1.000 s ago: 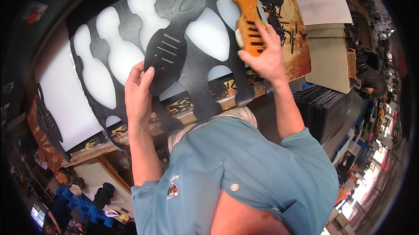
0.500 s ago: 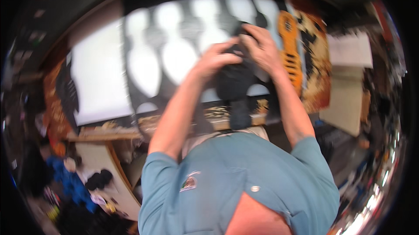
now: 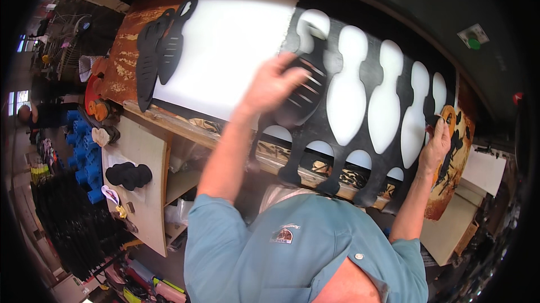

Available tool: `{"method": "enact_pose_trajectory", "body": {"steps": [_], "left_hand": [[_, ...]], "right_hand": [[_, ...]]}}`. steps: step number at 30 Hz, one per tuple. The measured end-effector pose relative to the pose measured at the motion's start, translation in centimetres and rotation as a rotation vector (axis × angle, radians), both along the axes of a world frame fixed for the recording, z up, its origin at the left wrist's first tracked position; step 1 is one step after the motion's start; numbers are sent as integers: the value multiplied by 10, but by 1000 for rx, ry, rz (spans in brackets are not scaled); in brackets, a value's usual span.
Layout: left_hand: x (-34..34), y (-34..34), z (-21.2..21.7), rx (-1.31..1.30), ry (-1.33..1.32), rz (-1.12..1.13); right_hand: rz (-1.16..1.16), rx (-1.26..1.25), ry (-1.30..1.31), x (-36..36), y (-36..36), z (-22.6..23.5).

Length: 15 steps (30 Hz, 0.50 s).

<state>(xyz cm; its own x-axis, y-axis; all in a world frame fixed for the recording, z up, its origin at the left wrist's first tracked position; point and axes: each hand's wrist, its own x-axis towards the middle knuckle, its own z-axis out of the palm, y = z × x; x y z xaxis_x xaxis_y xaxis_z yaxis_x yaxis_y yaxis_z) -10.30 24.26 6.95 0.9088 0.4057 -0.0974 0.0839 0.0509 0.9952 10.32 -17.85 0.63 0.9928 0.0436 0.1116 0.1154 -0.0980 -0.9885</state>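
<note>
Black slotted piece (image 3: 306, 92) in left hand (image 3: 270, 85), orange template (image 3: 448, 113) at right

Holds the black slotted piece near the upper centre of the frame: thumb of the left hand laid over its left side, fingers pinched on that edge, outlines smeared by blur. Narrow looped end up, broad end down, tilted across the leftmost opening of a black cut-out sheet (image 3: 371, 75). Cannot tell whether touching the sheet or just above it.

At the right of the frame, sets the right hand (image 3: 436, 148) against the orange template, hiding much of its middle. Fingers curled; cannot tell whether gripping or merely resting there.

Across the centre and right: the black cut-out sheet, with a row of tall waisted openings, white showing through, and pale rounded gaps along its lower side. Dark strips of it draped over the wooden edge (image 3: 188, 130), toward the teal shirt (image 3: 253, 258).

Upper left: a plain white sheet (image 3: 242, 39), flat, just beside the cut-out one. At its left side, on the rusty tabletop (image 3: 125, 69), dark slotted pieces (image 3: 170, 50), overlapping.

Lower left: a beige panel (image 3: 132, 218) bearing a black rounded shape (image 3: 129, 175), with blue objects (image 3: 84, 154) near it. Upper right: a green button (image 3: 474, 43).
</note>
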Motion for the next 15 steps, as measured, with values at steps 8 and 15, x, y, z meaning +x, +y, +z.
{"method": "enact_pose_trajectory", "body": {"steps": [8, 15], "left_hand": [[-87, 285, -26, 1116, 580, 510], [-93, 311, -21, 882, 733, 574]], "right_hand": [[-190, -223, -25, 23, -65, -2], [-349, -731, -93, 31, -165, -42]]}}
